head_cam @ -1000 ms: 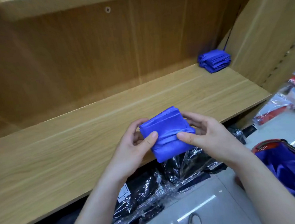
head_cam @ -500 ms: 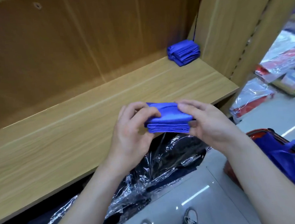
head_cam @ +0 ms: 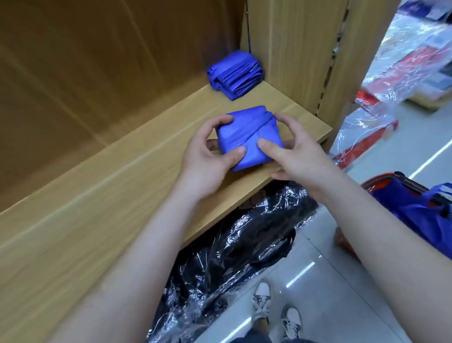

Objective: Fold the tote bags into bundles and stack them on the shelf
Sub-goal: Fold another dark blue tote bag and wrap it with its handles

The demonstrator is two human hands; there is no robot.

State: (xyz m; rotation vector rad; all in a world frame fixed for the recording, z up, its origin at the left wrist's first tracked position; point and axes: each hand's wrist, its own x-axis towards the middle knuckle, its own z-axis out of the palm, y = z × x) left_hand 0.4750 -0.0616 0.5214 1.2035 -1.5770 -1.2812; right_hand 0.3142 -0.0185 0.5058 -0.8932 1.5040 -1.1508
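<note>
Now folded blue fabric tote bundle over light wooden shelf, near right, brought forward from mid-air; left hand, right hand both grip it; other blue bundle far right — stacking next.

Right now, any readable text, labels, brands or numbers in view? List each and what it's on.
No text is readable.
Wrapped red-and-white packages at right: the print is too blurred to read.
Black wrapped goods under the shelf: nothing legible.
The held blue bundle and the stacked bundles: no print shows.
</note>
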